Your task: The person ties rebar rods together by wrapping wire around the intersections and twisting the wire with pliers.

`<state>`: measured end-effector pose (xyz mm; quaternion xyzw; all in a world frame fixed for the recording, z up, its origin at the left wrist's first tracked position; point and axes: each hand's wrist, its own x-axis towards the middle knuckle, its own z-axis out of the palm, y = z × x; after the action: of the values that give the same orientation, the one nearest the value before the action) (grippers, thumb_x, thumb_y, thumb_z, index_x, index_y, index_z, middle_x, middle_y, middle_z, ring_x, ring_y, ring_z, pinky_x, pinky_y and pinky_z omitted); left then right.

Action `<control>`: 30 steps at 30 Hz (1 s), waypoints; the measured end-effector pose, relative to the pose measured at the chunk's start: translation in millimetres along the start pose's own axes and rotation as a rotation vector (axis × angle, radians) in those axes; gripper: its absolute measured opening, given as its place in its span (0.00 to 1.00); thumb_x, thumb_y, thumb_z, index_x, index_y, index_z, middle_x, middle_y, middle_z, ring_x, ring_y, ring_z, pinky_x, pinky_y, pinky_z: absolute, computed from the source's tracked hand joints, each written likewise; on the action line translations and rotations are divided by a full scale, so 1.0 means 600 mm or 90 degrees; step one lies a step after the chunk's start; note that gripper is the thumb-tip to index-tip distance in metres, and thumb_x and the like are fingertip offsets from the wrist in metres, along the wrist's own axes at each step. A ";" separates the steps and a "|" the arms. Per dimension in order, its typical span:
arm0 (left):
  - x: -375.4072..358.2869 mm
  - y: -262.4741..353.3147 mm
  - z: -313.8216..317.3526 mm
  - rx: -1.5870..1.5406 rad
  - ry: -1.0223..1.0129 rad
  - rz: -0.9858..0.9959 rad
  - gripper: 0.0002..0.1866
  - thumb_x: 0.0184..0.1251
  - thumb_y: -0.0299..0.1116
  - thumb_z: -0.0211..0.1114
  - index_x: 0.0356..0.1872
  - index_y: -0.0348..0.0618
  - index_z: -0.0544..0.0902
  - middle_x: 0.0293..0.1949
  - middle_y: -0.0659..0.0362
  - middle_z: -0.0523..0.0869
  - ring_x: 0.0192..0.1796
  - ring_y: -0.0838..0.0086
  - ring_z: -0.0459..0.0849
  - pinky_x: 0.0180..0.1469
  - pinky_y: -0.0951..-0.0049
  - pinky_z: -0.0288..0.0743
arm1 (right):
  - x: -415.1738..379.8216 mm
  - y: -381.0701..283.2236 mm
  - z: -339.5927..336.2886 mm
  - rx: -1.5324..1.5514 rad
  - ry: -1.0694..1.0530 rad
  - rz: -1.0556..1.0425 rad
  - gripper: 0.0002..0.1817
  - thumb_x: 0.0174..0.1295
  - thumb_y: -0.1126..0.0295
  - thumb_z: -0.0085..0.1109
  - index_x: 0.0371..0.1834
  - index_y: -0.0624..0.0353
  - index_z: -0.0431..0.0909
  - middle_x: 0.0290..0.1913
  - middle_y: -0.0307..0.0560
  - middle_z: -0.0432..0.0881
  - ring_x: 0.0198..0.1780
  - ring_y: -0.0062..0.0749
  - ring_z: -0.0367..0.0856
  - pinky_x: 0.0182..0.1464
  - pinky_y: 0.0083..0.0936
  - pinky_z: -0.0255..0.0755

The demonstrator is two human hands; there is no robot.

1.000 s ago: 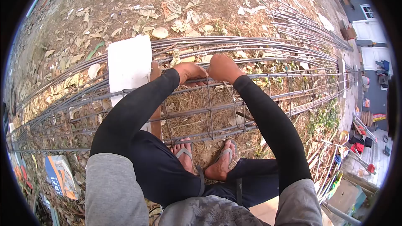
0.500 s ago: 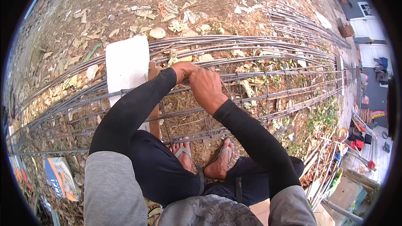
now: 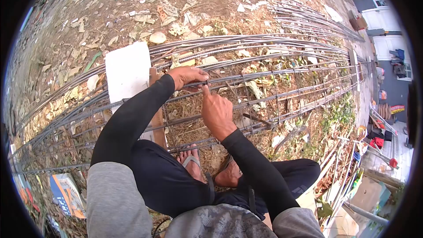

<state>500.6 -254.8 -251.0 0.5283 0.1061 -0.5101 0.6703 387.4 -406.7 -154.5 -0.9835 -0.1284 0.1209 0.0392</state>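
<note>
A long cage of thin steel bars [image 3: 260, 74] with square cross ties lies across the view before my knees. My left hand [image 3: 189, 78] is wrapped at the upper bars, its thumb and fingers pressed together around a bar. Just right of it, my right hand [image 3: 218, 112] points its index finger up to the same bar, with the other fingers curled. A dark, thin tool [image 3: 260, 120] sticks out to the right below my right hand; its near end is hidden. Whether that hand holds it is unclear.
A white block [image 3: 128, 68] and a wooden piece [image 3: 157, 125] stand left of my hands. More loose bars [image 3: 313, 22] lie at the upper right. A printed bag [image 3: 68, 194] is at the lower left, and thin sticks [image 3: 337, 167] lie at the lower right.
My right hand has opened out of its fist into a pointing finger and moved slightly lower. The dark tool now shows beside it. My left hand has shifted a little left.
</note>
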 end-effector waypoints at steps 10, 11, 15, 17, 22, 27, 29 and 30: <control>0.073 -0.033 -0.042 0.007 -0.032 0.076 0.19 0.75 0.33 0.65 0.63 0.43 0.77 0.38 0.60 0.86 0.30 0.77 0.82 0.33 0.74 0.79 | 0.030 -0.015 0.081 -0.021 -0.022 -0.070 0.07 0.60 0.67 0.63 0.33 0.58 0.85 0.30 0.45 0.87 0.35 0.37 0.88 0.30 0.34 0.78; 0.082 -0.043 -0.056 0.001 -0.024 0.073 0.19 0.76 0.32 0.64 0.64 0.43 0.77 0.38 0.59 0.86 0.29 0.76 0.81 0.32 0.74 0.78 | 0.035 -0.016 0.087 -0.018 -0.032 -0.065 0.07 0.58 0.66 0.64 0.30 0.56 0.86 0.31 0.45 0.87 0.36 0.36 0.88 0.31 0.34 0.78; 0.031 -0.022 -0.021 -0.041 0.003 0.027 0.24 0.73 0.33 0.66 0.68 0.43 0.75 0.39 0.60 0.86 0.30 0.77 0.82 0.33 0.74 0.80 | 0.036 -0.024 0.131 0.078 -0.003 -0.003 0.08 0.58 0.67 0.63 0.33 0.60 0.87 0.37 0.51 0.87 0.37 0.39 0.88 0.34 0.36 0.80; 0.018 -0.015 -0.010 -0.039 0.007 0.027 0.26 0.72 0.32 0.66 0.69 0.43 0.74 0.40 0.60 0.86 0.31 0.77 0.82 0.34 0.73 0.81 | 0.035 -0.034 0.157 0.163 0.014 0.050 0.11 0.59 0.70 0.62 0.39 0.66 0.85 0.42 0.58 0.87 0.37 0.44 0.88 0.35 0.38 0.82; 0.061 -0.041 -0.060 0.027 0.006 0.085 0.26 0.70 0.31 0.66 0.69 0.41 0.75 0.40 0.60 0.87 0.33 0.75 0.84 0.37 0.72 0.82 | 0.032 -0.031 0.178 0.260 0.134 0.070 0.15 0.59 0.74 0.61 0.47 0.74 0.79 0.42 0.63 0.86 0.40 0.52 0.88 0.39 0.42 0.83; 0.022 -0.016 -0.048 0.142 0.070 0.074 0.13 0.73 0.36 0.65 0.49 0.37 0.84 0.33 0.58 0.87 0.33 0.71 0.86 0.39 0.70 0.81 | 0.066 -0.061 0.168 0.416 -0.011 0.217 0.22 0.60 0.77 0.59 0.58 0.72 0.70 0.41 0.61 0.86 0.44 0.56 0.88 0.43 0.48 0.82; 0.011 -0.012 -0.059 0.187 0.065 0.057 0.12 0.73 0.38 0.64 0.46 0.38 0.84 0.31 0.58 0.86 0.32 0.70 0.85 0.37 0.69 0.81 | 0.071 -0.074 0.191 0.526 0.054 0.217 0.25 0.59 0.78 0.57 0.60 0.70 0.66 0.41 0.61 0.87 0.44 0.59 0.88 0.45 0.52 0.81; 0.007 -0.014 -0.062 0.200 0.055 0.048 0.12 0.74 0.39 0.63 0.44 0.39 0.84 0.31 0.59 0.86 0.32 0.70 0.85 0.36 0.68 0.80 | 0.081 -0.086 0.246 0.609 0.125 0.194 0.25 0.59 0.78 0.56 0.61 0.69 0.65 0.42 0.61 0.87 0.45 0.61 0.87 0.46 0.55 0.80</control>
<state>510.6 -225.9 -274.3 0.6515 0.0340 -0.4720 0.5930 383.6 -337.4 -302.7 -0.8698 0.0907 0.0775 0.4787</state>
